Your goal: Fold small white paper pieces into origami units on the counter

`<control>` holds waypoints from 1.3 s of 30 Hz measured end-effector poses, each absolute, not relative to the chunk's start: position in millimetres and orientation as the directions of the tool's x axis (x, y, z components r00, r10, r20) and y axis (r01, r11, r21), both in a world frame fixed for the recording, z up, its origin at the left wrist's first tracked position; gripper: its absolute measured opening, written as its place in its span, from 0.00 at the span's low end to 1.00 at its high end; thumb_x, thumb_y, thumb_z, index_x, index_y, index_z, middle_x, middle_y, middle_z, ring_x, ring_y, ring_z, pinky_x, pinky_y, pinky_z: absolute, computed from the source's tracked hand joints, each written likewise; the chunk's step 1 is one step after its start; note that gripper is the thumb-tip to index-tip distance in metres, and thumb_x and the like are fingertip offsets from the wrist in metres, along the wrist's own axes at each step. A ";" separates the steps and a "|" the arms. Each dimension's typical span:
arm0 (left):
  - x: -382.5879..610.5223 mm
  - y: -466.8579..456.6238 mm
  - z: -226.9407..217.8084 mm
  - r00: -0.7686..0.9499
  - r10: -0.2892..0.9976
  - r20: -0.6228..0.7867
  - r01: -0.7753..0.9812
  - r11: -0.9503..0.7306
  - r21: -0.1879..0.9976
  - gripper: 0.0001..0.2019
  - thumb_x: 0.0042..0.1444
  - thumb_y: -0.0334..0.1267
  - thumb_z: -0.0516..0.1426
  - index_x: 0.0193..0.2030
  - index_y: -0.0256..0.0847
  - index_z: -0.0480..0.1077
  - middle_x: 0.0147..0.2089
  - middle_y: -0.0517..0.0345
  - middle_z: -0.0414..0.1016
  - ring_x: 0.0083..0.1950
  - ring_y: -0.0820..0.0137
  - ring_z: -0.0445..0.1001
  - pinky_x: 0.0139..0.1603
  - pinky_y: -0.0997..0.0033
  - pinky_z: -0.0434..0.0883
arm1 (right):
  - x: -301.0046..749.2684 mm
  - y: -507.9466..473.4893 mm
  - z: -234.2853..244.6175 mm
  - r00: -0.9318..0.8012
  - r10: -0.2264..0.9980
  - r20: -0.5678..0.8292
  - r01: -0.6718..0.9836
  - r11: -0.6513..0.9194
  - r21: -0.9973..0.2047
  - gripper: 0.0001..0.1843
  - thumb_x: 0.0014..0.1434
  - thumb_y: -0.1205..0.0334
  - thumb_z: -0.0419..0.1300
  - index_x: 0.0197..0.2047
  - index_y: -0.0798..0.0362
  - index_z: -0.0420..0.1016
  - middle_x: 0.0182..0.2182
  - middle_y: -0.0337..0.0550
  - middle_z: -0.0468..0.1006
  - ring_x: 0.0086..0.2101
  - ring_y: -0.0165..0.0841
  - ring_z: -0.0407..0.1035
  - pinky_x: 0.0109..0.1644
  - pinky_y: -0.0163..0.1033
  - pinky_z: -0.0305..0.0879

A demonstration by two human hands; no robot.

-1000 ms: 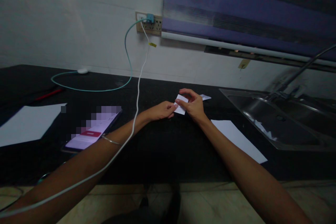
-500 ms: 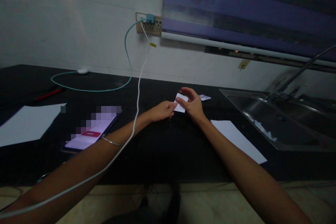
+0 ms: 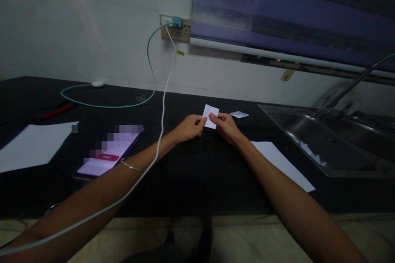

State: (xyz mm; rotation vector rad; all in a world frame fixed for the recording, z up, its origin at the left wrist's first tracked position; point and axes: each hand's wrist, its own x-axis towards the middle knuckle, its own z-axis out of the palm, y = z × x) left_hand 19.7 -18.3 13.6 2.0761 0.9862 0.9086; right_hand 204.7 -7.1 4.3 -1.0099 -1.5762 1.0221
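A small folded piece of white paper [image 3: 211, 111] is held upright between my two hands, above the black counter [image 3: 197, 181]. My left hand [image 3: 190, 126] pinches its left edge with thumb and fingers. From the other side, my right hand [image 3: 227, 125] grips it, the thumb lying across the front face and the fingers behind, mostly hidden. Just beyond my right hand a second small folded paper [image 3: 239, 114] lies on the counter. A white sheet [image 3: 279, 164] rests beside my right forearm.
Left of my left forearm lie a lit phone [image 3: 106, 158] and another white sheet [image 3: 37, 146]. A white cable [image 3: 161, 119] hangs from the wall socket [image 3: 175, 27] across my left arm. A teal cable [image 3: 108, 106] curls on the counter. The metal sink [image 3: 324, 144] is at right.
The fingers of my right hand have come down from above the paper to close behind it. The paper is raised and tilted slightly, and the second folded paper shows more fully.
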 end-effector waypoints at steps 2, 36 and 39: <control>19.2 -17.2 12.9 0.484 0.822 0.301 0.367 -0.503 0.782 0.24 0.70 0.47 0.47 0.24 0.39 0.66 0.20 0.58 0.69 0.19 0.76 0.65 0.22 0.75 0.61 | 205.7 -6.3 4.5 -0.191 0.943 0.274 0.130 0.301 -0.945 0.28 0.49 0.31 0.66 0.23 0.49 0.73 0.20 0.40 0.71 0.26 0.34 0.68 0.28 0.39 0.61; 13.8 -12.7 10.7 0.537 0.790 0.297 0.189 -0.455 0.870 0.22 0.66 0.54 0.53 0.27 0.39 0.68 0.21 0.62 0.65 0.22 0.76 0.63 0.26 0.73 0.60 | 214.2 -2.7 5.6 -0.197 0.869 0.455 0.301 0.495 -0.815 0.31 0.60 0.33 0.58 0.21 0.51 0.65 0.19 0.34 0.60 0.22 0.28 0.53 0.27 0.37 0.46; 14.2 -11.2 10.4 0.466 0.840 0.277 0.229 -0.417 0.880 0.20 0.64 0.55 0.56 0.32 0.39 0.73 0.20 0.64 0.63 0.20 0.76 0.60 0.23 0.73 0.55 | 214.7 -4.3 7.4 -0.186 0.866 0.465 0.304 0.501 -0.810 0.31 0.61 0.35 0.58 0.20 0.51 0.65 0.17 0.34 0.61 0.21 0.28 0.54 0.26 0.37 0.47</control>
